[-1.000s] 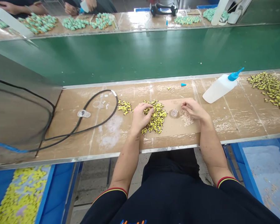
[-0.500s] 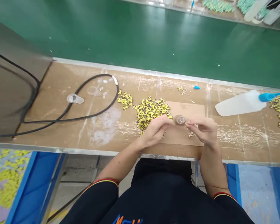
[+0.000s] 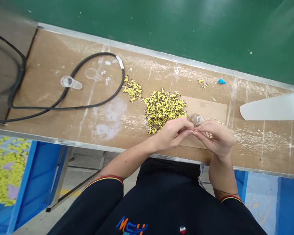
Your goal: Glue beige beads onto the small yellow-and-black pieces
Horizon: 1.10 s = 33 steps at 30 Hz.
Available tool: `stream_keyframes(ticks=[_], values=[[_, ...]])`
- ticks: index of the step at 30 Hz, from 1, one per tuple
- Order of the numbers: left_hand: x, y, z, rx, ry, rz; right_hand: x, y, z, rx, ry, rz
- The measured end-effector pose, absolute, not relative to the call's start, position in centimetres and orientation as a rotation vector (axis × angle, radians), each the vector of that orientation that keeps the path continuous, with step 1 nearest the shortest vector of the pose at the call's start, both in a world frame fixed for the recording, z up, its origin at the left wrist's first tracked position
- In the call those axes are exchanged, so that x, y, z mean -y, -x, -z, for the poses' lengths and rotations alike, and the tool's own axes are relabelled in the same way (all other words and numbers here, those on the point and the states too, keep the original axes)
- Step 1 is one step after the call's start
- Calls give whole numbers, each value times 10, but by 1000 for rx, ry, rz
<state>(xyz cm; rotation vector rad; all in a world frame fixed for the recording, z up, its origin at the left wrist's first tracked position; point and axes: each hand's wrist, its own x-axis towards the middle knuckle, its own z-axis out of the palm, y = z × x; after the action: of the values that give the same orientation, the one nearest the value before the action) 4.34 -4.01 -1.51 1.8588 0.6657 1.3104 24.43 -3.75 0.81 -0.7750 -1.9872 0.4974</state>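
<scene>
While the yellow-and-black pieces (image 3: 164, 109) lie heaped just left of the clear cup (image 3: 197, 119), my left hand (image 3: 174, 133) and right hand (image 3: 218, 136) meet on its near side, fingertips pinched narrow, whether holding anything I cannot tell.

1 head-worn camera looks forward and steeply down past the wearer's torso (image 3: 166, 199) onto the workbench (image 3: 147, 76). The left hand (image 3: 175, 133) and right hand (image 3: 218, 137) lie near, right of centre; fine fingertip detail appears unresolved.

Detail between fingers (image 3: 185, 133) too small
</scene>
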Motion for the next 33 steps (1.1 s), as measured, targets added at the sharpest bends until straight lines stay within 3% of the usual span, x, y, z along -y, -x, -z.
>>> stream_keyframes(ticks=[13,21,33], values=[[39,-41,16,-672,-1752,-1208,36,-238,-13,2025,767,-480],[37,-33,21,-851,-1522,-1310,23,-285,-6,2115,1160,-316],[33,-34,30,-887,-1542,-1408,22,-281,3,2323,1286,-177]])
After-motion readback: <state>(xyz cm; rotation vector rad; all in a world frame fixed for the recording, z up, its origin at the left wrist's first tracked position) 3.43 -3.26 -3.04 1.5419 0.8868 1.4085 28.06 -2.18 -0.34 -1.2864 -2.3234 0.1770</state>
